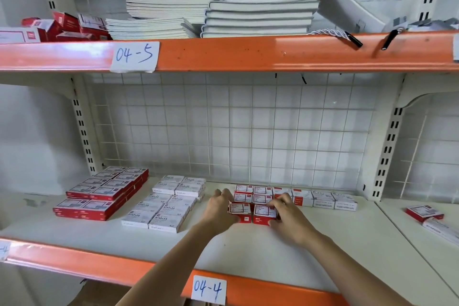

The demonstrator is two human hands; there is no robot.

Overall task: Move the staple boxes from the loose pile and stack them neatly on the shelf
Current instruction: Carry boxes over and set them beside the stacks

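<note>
The front pair of red boxes (252, 213) is gripped from both sides: the left hand (218, 208) is curled against its left end, the right hand (285, 216) pinches its right end. The box sides are hidden by fingers. Bare shelf (248, 248) is left in front of that pair, white staple boxes (166, 206) lie to its left.
</note>
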